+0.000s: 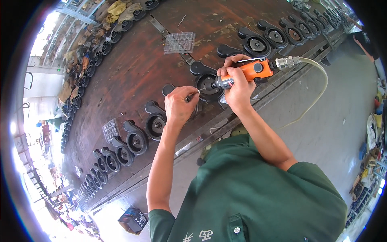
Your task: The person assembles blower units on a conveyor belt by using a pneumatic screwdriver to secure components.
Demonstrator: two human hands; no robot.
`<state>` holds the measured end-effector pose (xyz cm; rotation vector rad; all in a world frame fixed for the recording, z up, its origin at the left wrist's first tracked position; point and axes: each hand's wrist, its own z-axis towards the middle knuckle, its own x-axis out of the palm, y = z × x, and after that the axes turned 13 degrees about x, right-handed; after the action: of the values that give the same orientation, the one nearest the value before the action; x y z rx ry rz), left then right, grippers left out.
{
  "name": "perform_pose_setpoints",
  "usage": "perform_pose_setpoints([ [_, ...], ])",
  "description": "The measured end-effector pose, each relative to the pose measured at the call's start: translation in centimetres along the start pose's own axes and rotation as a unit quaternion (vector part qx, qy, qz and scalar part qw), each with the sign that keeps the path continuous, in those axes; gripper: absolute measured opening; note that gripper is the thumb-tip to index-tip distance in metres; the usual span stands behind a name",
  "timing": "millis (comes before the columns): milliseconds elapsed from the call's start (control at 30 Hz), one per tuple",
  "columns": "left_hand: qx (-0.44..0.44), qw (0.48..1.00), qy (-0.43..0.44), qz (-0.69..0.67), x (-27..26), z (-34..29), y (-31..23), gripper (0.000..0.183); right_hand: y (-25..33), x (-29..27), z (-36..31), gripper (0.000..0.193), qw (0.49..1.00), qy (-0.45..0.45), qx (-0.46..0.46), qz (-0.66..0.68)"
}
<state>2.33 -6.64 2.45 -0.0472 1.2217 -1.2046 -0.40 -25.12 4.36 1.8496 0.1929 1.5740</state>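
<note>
While the air tool (pixel 256 69) is being gripped by the right hand (pixel 238 84) over a black housing (pixel 206 81), the left hand (pixel 179 104), closed on a small dark part (pixel 189 98), is arguably being endangered should the tool slip.

Strong glare L, dk corners, fisheye dist.

The power tool (pixel 258 69) in the right hand (pixel 238 86) is showing a smooth orange casing; its end fitting (pixel 287 62) is gleaming as bright metal. Between the hands, the round housing (pixel 204 82) is presenting a smooth black rim. Beyond the left hand (pixel 181 104), a clear plastic tray (pixel 179 42) is looking glossy, and the tabletop (pixel 117 76) is looking scuffed, its material being hard to tell.
</note>
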Motion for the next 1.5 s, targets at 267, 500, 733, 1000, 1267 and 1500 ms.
perform_pose_setpoints([
  [267,-0.036,0.993,0.077,-0.08,-1.0,1.0,0.9,0.016,0.3,0.0,1.2,0.026,0.996,0.066,0.059,-0.03],
  [500,-0.117,0.954,0.192,-0.196,-2.5,3.0,3.2,0.015,0.5,0.4,3.9,0.028,0.97,0.178,0.163,-0.028],
  [733,-0.017,0.996,0.024,-0.08,0.7,2.6,4.9,0.018,-3.0,0.7,4.7,0.033,0.985,0.13,0.041,-0.109],
  [1000,0.045,0.992,0.113,-0.014,1.0,1.3,5.1,0.029,-3.9,-2.3,3.4,0.034,0.981,0.104,0.043,-0.156],
  [1267,0.097,0.982,0.154,0.045,1.0,1.1,5.1,0.029,-4.3,-2.8,1.8,0.034,0.973,0.054,0.013,-0.223],
  [1500,-0.024,0.995,0.095,0.014,1.2,0.1,4.0,0.084,-5.2,-3.5,1.2,0.029,0.94,0.183,-0.067,-0.28],
])
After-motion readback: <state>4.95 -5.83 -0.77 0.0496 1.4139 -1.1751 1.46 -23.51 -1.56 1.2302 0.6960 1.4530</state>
